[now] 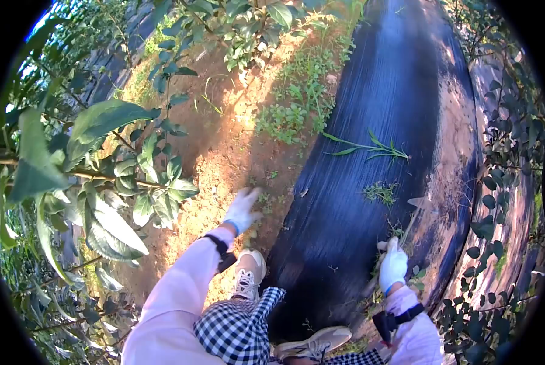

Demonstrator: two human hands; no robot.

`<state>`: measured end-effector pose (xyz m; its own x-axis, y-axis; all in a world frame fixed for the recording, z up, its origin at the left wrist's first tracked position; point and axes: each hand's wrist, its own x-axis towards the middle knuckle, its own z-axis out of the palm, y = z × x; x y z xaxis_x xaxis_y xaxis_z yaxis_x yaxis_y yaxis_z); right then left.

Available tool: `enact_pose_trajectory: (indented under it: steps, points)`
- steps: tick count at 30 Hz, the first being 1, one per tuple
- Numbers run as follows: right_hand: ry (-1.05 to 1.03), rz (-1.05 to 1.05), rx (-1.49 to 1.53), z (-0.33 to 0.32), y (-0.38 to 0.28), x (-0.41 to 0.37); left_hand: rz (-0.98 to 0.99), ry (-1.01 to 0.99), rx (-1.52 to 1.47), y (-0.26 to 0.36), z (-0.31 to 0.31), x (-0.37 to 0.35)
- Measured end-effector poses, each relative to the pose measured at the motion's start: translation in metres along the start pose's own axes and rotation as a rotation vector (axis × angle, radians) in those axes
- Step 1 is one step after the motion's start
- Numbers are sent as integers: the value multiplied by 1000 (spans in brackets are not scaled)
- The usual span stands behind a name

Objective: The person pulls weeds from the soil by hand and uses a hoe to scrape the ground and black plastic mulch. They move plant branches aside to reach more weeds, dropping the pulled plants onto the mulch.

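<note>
My left hand [242, 212], in a white glove, reaches over the bare soil beside small green weeds [264, 201]. Its fingers are spread and slightly blurred, and nothing shows in them. On the right, my right hand [393, 266], also gloved in white, is closed around the thin handle of a small hand hoe [423, 204]. The hoe's pale, pointed blade lies over the soil-covered edge of the black plastic sheet [370, 91]. Close to the hoe, a few small weeds [396, 230] show at the sheet's edge.
A long grassy weed [373, 148] and a small tuft [381, 193] lie on the sheet. Leafy branches [111, 176] crowd the left side, and more foliage [488, 225] hangs at the right. Low weeds [291, 115] grow along the soil strip. My shoes [249, 271] are at the bottom.
</note>
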<state>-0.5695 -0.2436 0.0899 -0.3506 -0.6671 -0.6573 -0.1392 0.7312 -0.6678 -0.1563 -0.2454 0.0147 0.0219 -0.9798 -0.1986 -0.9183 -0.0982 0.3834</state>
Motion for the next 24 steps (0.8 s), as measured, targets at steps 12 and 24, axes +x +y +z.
enact_pose_trajectory:
  steps: [12, 24]
  points:
    - [160, -41, 28, 29, 49, -33, -121, 57, -517, 6, 7, 46]
    - [113, -41, 33, 48, 61, -52, -302, 476, -673, -38, 29, 68]
